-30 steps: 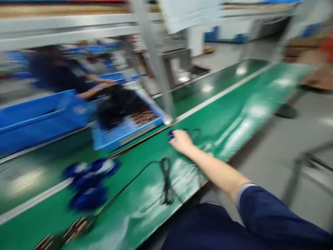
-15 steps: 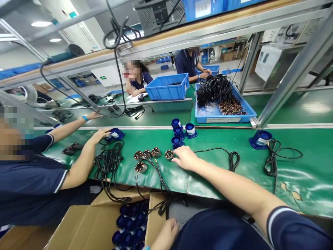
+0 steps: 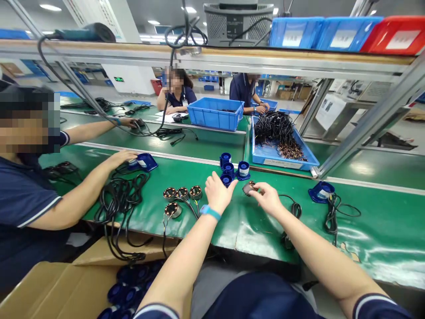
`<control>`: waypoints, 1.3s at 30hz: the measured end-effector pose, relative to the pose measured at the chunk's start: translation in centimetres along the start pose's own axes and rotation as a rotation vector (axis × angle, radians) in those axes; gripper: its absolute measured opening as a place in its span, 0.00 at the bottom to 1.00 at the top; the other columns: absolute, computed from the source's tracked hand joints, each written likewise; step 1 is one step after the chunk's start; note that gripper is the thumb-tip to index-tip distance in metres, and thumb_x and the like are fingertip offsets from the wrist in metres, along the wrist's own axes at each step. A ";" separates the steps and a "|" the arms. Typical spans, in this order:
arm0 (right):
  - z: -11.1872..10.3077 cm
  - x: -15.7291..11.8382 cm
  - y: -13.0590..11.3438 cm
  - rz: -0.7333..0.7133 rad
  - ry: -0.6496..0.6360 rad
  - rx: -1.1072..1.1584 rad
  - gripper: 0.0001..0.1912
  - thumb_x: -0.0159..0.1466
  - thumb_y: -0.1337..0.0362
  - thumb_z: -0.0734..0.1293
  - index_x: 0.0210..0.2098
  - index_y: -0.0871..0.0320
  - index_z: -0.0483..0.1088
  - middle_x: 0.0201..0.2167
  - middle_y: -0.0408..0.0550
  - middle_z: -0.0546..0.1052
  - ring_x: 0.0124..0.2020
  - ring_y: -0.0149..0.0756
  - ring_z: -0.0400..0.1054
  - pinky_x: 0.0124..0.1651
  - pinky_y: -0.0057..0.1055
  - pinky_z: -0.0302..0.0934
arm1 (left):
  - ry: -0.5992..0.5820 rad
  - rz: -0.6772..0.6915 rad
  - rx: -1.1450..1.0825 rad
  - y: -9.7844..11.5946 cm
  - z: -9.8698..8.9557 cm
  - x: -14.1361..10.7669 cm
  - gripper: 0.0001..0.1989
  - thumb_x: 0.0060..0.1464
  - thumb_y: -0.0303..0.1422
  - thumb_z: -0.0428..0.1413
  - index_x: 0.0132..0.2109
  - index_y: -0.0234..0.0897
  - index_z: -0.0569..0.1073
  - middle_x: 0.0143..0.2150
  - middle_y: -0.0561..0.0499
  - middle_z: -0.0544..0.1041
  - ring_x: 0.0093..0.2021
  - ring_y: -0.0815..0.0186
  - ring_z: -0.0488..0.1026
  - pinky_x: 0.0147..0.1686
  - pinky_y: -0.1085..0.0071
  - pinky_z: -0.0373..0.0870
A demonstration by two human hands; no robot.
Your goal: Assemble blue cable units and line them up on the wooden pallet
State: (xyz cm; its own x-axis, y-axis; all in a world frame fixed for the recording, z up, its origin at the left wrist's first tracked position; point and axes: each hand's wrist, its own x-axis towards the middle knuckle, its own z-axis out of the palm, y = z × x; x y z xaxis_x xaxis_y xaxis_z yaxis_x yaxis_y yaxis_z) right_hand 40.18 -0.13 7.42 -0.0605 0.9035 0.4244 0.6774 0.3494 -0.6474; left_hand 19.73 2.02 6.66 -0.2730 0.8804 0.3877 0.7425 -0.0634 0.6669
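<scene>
Our right hand [image 3: 268, 199] pinches a coil [image 3: 247, 189]; trailing cord [image 3: 295, 211] could snag it. Our left hand [image 3: 217, 190], thumb splayed, could topple the blue cups [image 3: 228, 168].

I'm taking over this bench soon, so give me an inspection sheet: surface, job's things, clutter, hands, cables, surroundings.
Surface: green worktop, torn patch near the front edge at right.
Job's things: wound core in the right hand; four more cores left of the left hand; four blue housings just beyond it.
Clutter: open cardboard box with blue parts, below the front edge.
Hands: right pinches the core; left open, contact with housings unclear.
Cables: black pile at left, coiled bundle at right.
Surroundings: three co-workers; blue tray of cabled parts beyond the housings.
</scene>
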 end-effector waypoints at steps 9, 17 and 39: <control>-5.3 -0.4 -0.2 -0.113 0.049 0.002 0.14 0.62 0.54 0.70 0.40 0.58 0.77 0.48 0.55 0.76 0.33 0.35 0.69 0.40 0.35 0.69 | -0.485 0.460 -0.421 0.5 5.7 -1.5 0.42 0.44 0.22 0.67 0.66 0.47 0.67 0.58 0.46 0.66 0.61 0.56 0.68 0.64 0.60 0.65; -2.1 1.3 -2.2 -0.105 -0.196 -0.208 0.06 0.62 0.71 0.71 0.39 0.59 0.77 0.46 0.52 0.74 0.45 0.36 0.70 0.50 0.32 0.66 | -0.259 0.032 -0.641 0.9 8.4 -4.9 0.51 0.34 0.35 0.74 0.65 0.36 0.61 0.56 0.41 0.72 0.56 0.52 0.72 0.58 0.55 0.68; -2.1 1.8 -8.0 0.035 -0.451 -0.927 0.14 0.67 0.57 0.69 0.45 0.61 0.74 0.43 0.59 0.76 0.44 0.48 0.73 0.43 0.36 0.66 | -0.223 0.149 -0.564 1.1 9.1 -6.0 0.24 0.48 0.30 0.66 0.52 0.37 0.71 0.51 0.44 0.77 0.54 0.53 0.73 0.53 0.58 0.68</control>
State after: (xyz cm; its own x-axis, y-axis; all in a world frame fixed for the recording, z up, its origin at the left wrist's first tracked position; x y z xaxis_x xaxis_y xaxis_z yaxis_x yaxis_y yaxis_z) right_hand 36.19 -1.84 14.72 -0.1696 0.9854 0.0138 0.9718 0.1649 0.1688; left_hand 27.74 0.91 -0.78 -0.0116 0.9162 0.4005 0.3086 -0.3777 0.8730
